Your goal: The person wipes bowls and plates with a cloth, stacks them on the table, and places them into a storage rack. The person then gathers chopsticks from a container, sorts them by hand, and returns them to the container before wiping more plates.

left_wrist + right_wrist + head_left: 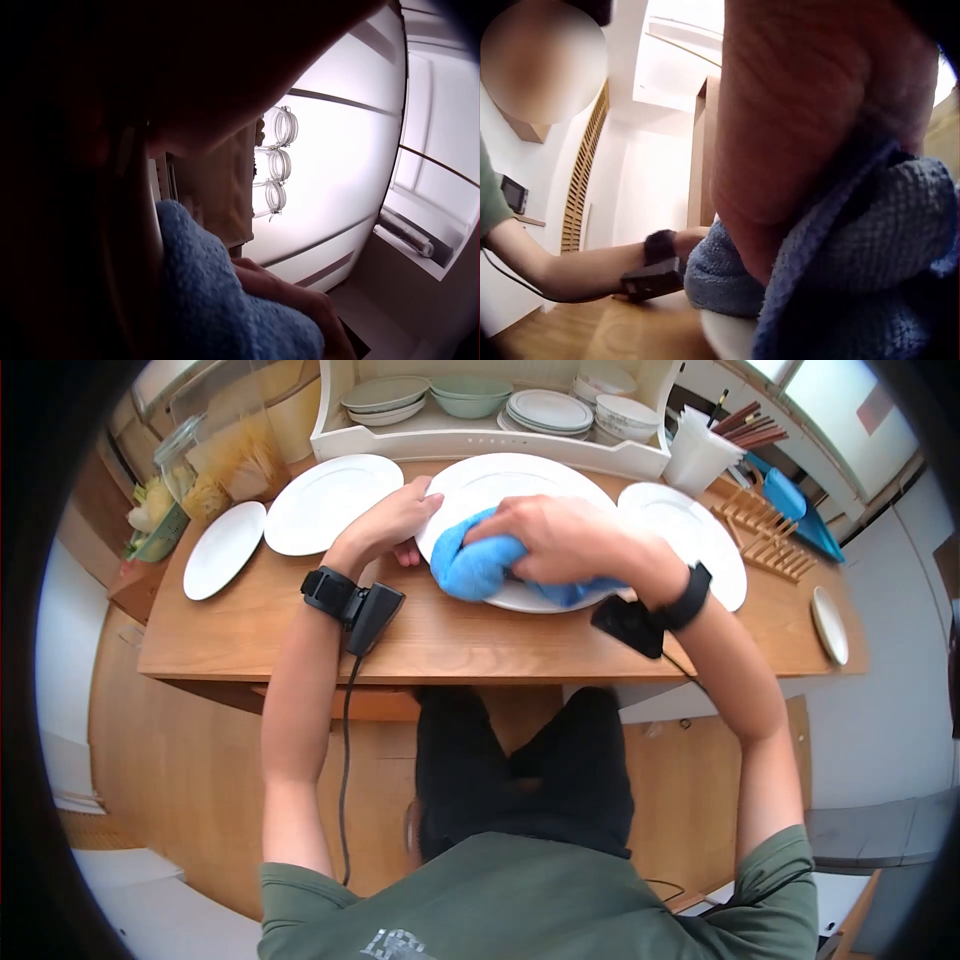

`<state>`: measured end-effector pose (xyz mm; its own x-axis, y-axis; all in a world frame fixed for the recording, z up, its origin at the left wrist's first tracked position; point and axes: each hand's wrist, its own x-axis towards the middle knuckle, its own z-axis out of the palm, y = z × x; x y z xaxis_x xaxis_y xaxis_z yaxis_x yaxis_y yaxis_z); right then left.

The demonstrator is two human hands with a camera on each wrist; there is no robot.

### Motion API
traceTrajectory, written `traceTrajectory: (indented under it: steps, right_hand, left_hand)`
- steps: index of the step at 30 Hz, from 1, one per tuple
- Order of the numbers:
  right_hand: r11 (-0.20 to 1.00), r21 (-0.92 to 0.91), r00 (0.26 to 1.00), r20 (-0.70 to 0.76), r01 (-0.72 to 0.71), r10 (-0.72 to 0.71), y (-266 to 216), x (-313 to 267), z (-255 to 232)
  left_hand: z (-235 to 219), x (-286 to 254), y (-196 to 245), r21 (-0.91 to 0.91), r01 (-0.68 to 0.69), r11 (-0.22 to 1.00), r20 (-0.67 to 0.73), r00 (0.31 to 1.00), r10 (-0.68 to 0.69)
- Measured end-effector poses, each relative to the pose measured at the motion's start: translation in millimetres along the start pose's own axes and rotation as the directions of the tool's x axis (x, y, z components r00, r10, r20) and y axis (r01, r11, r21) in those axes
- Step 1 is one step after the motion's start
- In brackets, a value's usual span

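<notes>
A large white plate (530, 472) lies near the middle of the wooden table, its left rim gripped by the left hand (392, 520). The right hand (565, 538) holds a bunched blue cloth (470, 568) against the plate's surface, and part of the cloth trails toward the plate's near right edge. In the left wrist view the blue cloth (217, 292) bulges beside the right hand's fingers (289, 294); the left hand is mostly dark there. In the right wrist view the right hand (802, 112) has its fingers partly buried in the cloth (877, 225).
White plates flank the large one on the left (335, 505) and right (690, 535), with a smaller one (225, 552) farther left. A white shelf (490, 442) of dishes stands behind. At right are a wooden rack (765, 535), a chopstick cup (697, 452) and a small dish (829, 625).
</notes>
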<state>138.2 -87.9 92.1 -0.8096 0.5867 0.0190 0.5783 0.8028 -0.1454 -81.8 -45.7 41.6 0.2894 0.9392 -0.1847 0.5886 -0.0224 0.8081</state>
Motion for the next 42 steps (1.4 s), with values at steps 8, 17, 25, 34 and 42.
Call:
traceTrajectory:
  steps: [8, 17, 25, 34, 42]
  right_hand:
    - [0.942, 0.009, 0.94, -0.059, -0.335, 0.335, 61.5, 64.6, 7.1]
    - [0.87, -0.174, 0.869, -0.285, -0.461, 0.404, 94.6, 22.0, 8.7]
    - [0.924, -0.171, 0.935, -0.152, -0.343, 0.319, 20.0, -58.2, 5.1]
    - [0.993, -0.057, 0.993, -0.064, -0.104, 0.1, -20.8, -55.9, -6.0]
    - [0.828, -0.152, 0.78, -0.46, -0.54, 0.425, 44.9, -191.8, -39.7]
  left_hand:
    - [6.2, -2.6, 6.2, -0.029, 0.011, 1.0, -0.034, 0.999, -0.012]
    - [7.6, -4.2, 9.4, 0.045, -0.01, 0.999, -0.075, 0.997, 0.014]
    - [9.5, 2.5, 5.6, 0.093, 0.007, 0.996, -0.117, 0.993, 0.003]
    - [11.8, 5.0, 3.5, 0.095, 0.006, 0.995, -0.151, 0.989, 0.009]
    - [13.5, 21.7, -15.6, 0.186, -0.053, 0.981, -0.259, 0.961, 0.101]
